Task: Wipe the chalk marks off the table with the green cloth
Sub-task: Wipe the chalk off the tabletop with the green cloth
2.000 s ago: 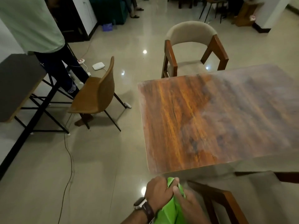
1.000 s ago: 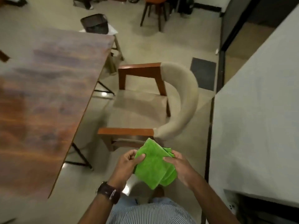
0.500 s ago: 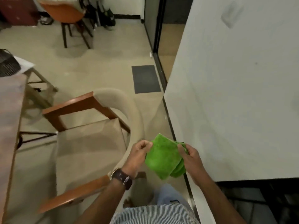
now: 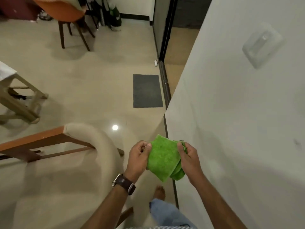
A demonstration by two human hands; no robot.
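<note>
Both hands (image 4: 165, 156) — green cloth (image 4: 162, 158), lower layers hidden

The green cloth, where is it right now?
In the head view, low and right of centre, the green cloth is held folded between the left hand and right hand, beside the white table.

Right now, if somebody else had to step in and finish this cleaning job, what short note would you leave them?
Left hand: pinches the left edge of the green cloth.
Right hand: grips its right edge.
The cloth is folded, held in the air in front of the body, beside a white surface; it touches neither that nor the cushioned chair.
Done: cloth in hand and folded.
Left: all the wiping. No chalk marks and no wooden table are in view now, so find them first.
</note>
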